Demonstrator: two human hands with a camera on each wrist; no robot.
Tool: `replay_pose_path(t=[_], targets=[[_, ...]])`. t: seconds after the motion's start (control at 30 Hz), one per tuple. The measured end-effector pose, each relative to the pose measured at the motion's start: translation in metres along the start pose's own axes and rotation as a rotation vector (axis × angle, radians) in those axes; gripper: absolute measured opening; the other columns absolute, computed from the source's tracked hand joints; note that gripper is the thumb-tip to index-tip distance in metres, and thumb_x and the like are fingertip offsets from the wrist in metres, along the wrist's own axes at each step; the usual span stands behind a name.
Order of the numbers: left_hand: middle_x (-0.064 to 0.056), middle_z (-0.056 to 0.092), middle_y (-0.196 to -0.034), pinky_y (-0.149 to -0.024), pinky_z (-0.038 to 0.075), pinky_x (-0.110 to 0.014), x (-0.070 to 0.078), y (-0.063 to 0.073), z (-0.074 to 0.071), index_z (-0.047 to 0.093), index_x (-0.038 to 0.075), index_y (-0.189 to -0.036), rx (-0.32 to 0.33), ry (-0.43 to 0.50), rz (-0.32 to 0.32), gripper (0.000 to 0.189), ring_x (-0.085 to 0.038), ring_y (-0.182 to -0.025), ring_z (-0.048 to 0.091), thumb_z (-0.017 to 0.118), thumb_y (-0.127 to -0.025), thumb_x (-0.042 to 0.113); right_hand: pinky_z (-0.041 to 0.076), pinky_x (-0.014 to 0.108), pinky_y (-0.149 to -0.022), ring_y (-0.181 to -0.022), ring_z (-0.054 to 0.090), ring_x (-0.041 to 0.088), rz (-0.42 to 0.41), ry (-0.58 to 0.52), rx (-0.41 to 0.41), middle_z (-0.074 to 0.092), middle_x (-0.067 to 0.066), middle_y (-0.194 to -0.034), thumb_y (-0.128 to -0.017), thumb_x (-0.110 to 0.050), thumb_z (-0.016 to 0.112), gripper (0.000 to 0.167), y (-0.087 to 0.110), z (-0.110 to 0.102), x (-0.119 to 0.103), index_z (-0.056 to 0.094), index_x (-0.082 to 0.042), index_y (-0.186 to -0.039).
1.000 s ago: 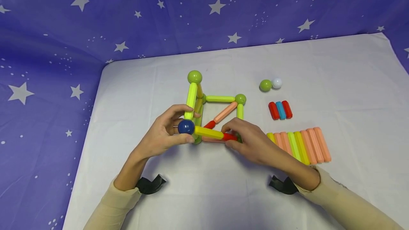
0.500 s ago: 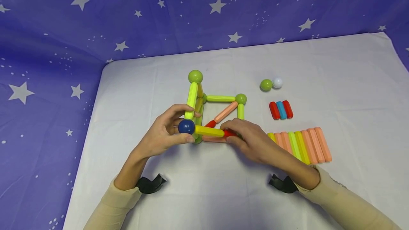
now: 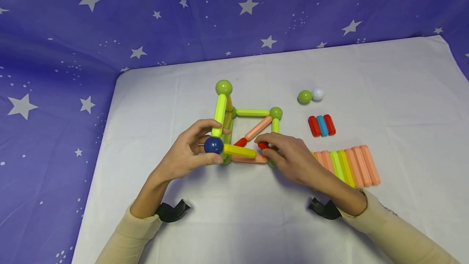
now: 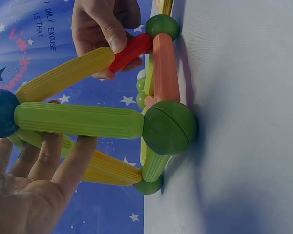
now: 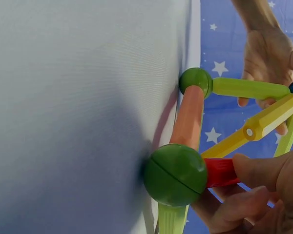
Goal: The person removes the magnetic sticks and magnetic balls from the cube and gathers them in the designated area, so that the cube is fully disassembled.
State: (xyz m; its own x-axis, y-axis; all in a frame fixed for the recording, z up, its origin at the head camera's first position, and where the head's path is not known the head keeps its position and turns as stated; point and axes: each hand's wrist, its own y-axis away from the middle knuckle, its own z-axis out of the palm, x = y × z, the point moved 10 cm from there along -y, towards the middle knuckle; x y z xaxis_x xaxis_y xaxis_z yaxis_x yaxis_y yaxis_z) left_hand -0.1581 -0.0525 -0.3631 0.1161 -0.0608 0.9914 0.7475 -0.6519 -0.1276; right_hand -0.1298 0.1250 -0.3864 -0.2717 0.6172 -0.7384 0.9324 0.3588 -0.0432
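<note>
In the head view, my left hand (image 3: 185, 154) holds a dark blue ball (image 3: 213, 145) between thumb and fingers at a raised corner of a magnetic stick-and-ball frame. A yellow rod (image 3: 239, 151) runs from that ball toward the right, its far end free. My right hand (image 3: 293, 156) pinches a short red rod (image 5: 221, 172), which touches the green ball (image 5: 176, 174) at the frame's near right corner. A light green rod (image 4: 78, 120) stands between the blue ball and another green ball (image 4: 169, 128) on the table. A pink rod (image 4: 165, 67) joins the two near base balls.
Right of the frame lie a loose green ball (image 3: 304, 97), a white ball (image 3: 317, 94) and short red and blue rods (image 3: 322, 125). Several long rods (image 3: 351, 167) form a row by the right forearm. A starry purple cloth (image 3: 234, 19) hangs behind the white table (image 3: 403, 93).
The short red rod has come away from the yellow rod's free end and shifted slightly back with my right hand. My left hand stays at the blue ball.
</note>
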Motion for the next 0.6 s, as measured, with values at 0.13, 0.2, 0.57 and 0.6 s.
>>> replay_pose_path(t=[0.13,0.2,0.57,0.6], targets=[[-0.026,0.053,-0.130,-0.079,0.058,-0.035,0.0002,-0.0001,0.0000,0.044,-0.004,-0.133,-0.004,0.006,0.005,0.059,-0.029,-0.101,0.064,0.078,-0.086,0.005,0.049,0.031,-0.068,-0.079,0.055,0.012,-0.005,0.012,0.012,0.066,-0.005,-0.103,-0.094,-0.008,0.067,0.029,-0.0009,-0.0012,0.0016,0.067,-0.012,-0.123],[-0.026,0.053,-0.130,-0.079,0.058,-0.035,0.0003,0.0000,-0.0001,0.044,-0.004,-0.133,-0.004,0.008,0.007,0.059,-0.029,-0.101,0.064,0.077,-0.086,0.005,0.048,0.031,-0.067,-0.078,0.055,0.012,0.006,0.008,0.010,0.066,-0.005,-0.102,-0.094,-0.008,0.068,0.030,-0.0014,-0.0012,0.0041,0.067,-0.012,-0.124],[-0.022,0.054,-0.131,-0.079,0.058,-0.035,-0.0001,0.0001,-0.0005,0.044,-0.003,-0.133,0.001,0.006,-0.008,0.059,-0.028,-0.101,0.064,0.078,-0.085,0.005,0.053,0.035,-0.076,-0.087,0.058,0.014,-0.003,-0.025,0.008,0.065,-0.003,-0.112,-0.094,-0.007,0.067,0.032,-0.0015,-0.0022,0.0075,0.066,-0.012,-0.126],[-0.022,0.054,-0.131,-0.079,0.058,-0.035,0.0000,0.0000,-0.0006,0.044,-0.003,-0.133,0.002,0.004,-0.008,0.059,-0.028,-0.101,0.064,0.078,-0.085,0.005,0.052,0.034,-0.075,-0.086,0.057,0.013,-0.002,-0.017,0.014,0.065,-0.004,-0.112,-0.094,-0.007,0.067,0.032,-0.0014,-0.0029,0.0074,0.066,-0.013,-0.126]])
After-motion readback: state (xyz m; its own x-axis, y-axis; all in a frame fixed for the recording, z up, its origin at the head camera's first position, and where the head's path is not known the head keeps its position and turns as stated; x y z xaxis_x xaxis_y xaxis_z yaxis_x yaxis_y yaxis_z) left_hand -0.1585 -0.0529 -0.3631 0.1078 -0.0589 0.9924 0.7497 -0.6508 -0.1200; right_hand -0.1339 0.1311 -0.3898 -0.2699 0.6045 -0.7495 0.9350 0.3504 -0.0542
